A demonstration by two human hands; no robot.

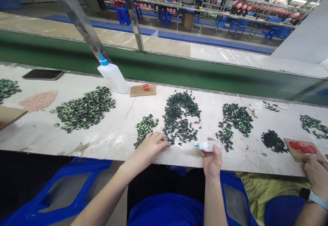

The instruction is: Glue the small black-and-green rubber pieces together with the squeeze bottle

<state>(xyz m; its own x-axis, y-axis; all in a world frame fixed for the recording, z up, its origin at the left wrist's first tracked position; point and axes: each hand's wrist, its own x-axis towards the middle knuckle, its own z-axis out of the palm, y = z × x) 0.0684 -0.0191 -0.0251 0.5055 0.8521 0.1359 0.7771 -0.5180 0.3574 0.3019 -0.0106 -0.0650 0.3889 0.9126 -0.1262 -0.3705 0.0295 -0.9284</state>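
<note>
- Factory floor behind: metal racks with pink items, blue stools, green conveyor belt [179, 70] running along the far edge of the workbench.
- Workbench [123, 116]: long, pale, scuffed and stained surface. Landmark for everything below = central dark pile.
- Central dark pile [181, 116]: small oblong dark-green pieces, matte, loosely heaped, ragged outline, mid-bench.
- Small green-black pile [145, 126]: just left of the central pile, pieces with bright green patches.
- Left hand [151, 147]: at the near-left edge of the central pile, palm down, fingers curled onto the scattered pieces; cannot tell whether it pinches one.
- Right hand [212, 161]: near-right of the central pile, clenched around the small squeeze bottle [208, 146], translucent white plastic, blue nozzle pointing left toward the pile.
- Large glue bottle [112, 75]: white plastic, blue cap, leaning, far-left of the central pile.
- Cardboard square [139, 91] with a small red cap [146, 87] on it: behind the pile, left.
- Big green-black heap [84, 109] and pinkish heap [38, 100]: well left.
- More dark heaps [237, 116] right of the central pile.
- Co-worker's hand [317, 176], watch on the wrist, far right by a cardboard piece with red parts [303, 148].
</note>
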